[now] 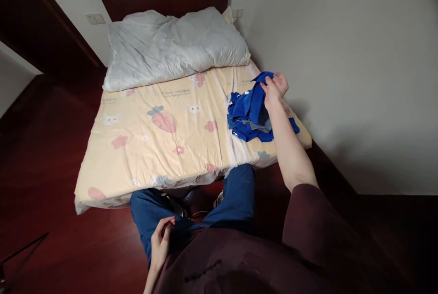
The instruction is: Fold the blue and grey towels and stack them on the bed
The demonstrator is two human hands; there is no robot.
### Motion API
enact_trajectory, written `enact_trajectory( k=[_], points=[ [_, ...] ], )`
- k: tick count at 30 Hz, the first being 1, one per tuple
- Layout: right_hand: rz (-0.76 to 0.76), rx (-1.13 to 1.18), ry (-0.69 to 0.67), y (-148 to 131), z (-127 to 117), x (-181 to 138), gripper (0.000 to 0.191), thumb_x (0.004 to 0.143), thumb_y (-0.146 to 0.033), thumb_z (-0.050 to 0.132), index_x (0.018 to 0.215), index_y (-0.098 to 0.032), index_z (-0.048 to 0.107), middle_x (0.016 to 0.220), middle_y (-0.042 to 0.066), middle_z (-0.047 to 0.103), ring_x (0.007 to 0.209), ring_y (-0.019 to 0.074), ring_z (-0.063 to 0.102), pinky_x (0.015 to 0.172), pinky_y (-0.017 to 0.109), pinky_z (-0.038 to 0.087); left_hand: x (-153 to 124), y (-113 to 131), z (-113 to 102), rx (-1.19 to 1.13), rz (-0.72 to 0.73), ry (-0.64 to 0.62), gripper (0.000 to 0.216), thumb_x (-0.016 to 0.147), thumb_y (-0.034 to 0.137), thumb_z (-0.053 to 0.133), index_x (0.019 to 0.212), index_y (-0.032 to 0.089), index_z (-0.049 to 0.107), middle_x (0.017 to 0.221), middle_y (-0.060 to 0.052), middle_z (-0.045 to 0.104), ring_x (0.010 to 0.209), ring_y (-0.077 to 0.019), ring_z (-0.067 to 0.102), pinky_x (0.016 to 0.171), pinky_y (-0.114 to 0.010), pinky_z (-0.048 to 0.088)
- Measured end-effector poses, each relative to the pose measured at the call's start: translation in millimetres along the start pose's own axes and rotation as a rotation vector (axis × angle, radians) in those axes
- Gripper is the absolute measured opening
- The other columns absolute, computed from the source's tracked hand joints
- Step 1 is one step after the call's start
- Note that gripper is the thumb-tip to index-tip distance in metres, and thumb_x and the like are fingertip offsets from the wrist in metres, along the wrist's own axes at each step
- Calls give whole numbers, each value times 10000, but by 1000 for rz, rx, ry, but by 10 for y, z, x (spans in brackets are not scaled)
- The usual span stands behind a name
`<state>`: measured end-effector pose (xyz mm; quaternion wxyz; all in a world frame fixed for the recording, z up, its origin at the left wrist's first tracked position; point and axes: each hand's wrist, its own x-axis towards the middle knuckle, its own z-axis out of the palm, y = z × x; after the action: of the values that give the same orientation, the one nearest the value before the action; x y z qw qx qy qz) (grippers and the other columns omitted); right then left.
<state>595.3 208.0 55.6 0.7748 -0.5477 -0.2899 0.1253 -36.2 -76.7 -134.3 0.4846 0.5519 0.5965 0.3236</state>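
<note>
Beside the right edge of the bed (191, 148), a pale wall (359, 66) stands close, so room is tight there. Past the left edge, lots of dark red floor (51, 157) shows. Our knees (239, 177) are just by the front edge, and a puffy white pillow (178, 48) lies across the far end of the bed. The blue cloth (251, 105) is on the bed's right part, bunched up and wrinkly, with a grey bit and small white marks. Our right arm reaches forward, nearly straight, and our right hand (275, 90) pinches the cloth's raised top edge. Our left hand (162, 235) sits low by our lap, in front of the bed, fingers softly curled; we cannot tell if they touch the thumb.
</note>
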Motion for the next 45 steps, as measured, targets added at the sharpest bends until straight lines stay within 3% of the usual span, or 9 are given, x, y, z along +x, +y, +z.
enact_trajectory(
  k=[4, 8, 16, 19, 22, 29, 34, 42, 45],
  points=[
    [-136, 24, -285, -819, 314, -206, 412, 870, -452, 793, 1177, -259, 599, 1180, 64, 667, 1186, 213, 648, 923, 412, 594, 82, 83, 43, -72, 34, 48, 503, 853, 646, 675, 988, 171, 768, 948, -92, 766, 842, -243, 710, 794, -352, 598],
    [-168, 56, -509, -1256, 582, -1072, 483, 817, -401, 830, 1218, -271, 594, 1169, 52, 661, 1134, 197, 652, 893, 352, 604, 264, 363, 85, -197, 81, 116, 451, 869, 589, 702, 1066, 184, 736, 1022, -91, 758, 894, -236, 718, 814, -350, 610],
    [587, 85, -553, -388, 483, -4616, 366, 746, -397, 784, 1047, -199, 714, 962, 48, 720, 834, 195, 662, 725, 305, 584, 527, 853, 261, -19, 409, -25, 529, 909, 290, 656, 1429, 256, 567, 1454, -122, 578, 1307, -275, 591, 1058, -448, 549],
    [712, 27, -520, -111, 287, -5385, 296, 691, -363, 769, 916, -180, 708, 834, 28, 709, 797, 195, 654, 749, 311, 573, 494, 739, 364, 109, 474, -241, 606, 801, 136, 591, 1400, 223, 620, 1339, -126, 643, 1248, -267, 624, 1099, -473, 515],
    [742, -17, -590, -54, 138, -5537, 226, 646, -325, 773, 799, -189, 677, 762, 6, 686, 756, 184, 646, 725, 298, 562, 386, 595, 441, 114, 432, -313, 637, 725, 100, 551, 1344, 196, 664, 1257, -128, 677, 1153, -253, 659, 1060, -456, 531],
    [688, 4, -835, -219, 36, -5431, 283, 729, -400, 813, 907, -196, 732, 878, 53, 742, 792, 198, 695, 703, 299, 573, 126, 546, 351, -189, 272, -44, 458, 782, 373, 677, 1189, 175, 745, 1246, -134, 724, 1225, -320, 637, 1107, -484, 476],
    [696, 23, -951, -237, 11, -5504, 324, 776, -491, 796, 858, -188, 715, 855, 66, 746, 765, 219, 714, 769, 350, 592, 29, 722, 161, -252, 264, 154, 292, 800, 476, 762, 842, 186, 767, 883, -95, 741, 903, -251, 688, 875, -390, 552],
    [353, -199, -611, -49, -135, -5286, 150, 860, -344, 675, 915, -223, 607, 957, 57, 683, 910, 215, 656, 850, 357, 574, 36, 1098, -343, -497, 404, 265, 425, 705, 465, 907, 813, 191, 601, 842, -21, 615, 744, -128, 591, 660, -223, 504],
    [274, -245, -757, 108, -233, -5111, 373, 784, -218, 683, 1155, -214, 637, 1269, 119, 664, 1187, 267, 625, 1008, 431, 538, -26, 1287, -528, -641, 415, 249, 491, 692, 448, 928, 825, 209, 519, 849, 15, 555, 665, -82, 524, 585, -171, 464]
  ],
)
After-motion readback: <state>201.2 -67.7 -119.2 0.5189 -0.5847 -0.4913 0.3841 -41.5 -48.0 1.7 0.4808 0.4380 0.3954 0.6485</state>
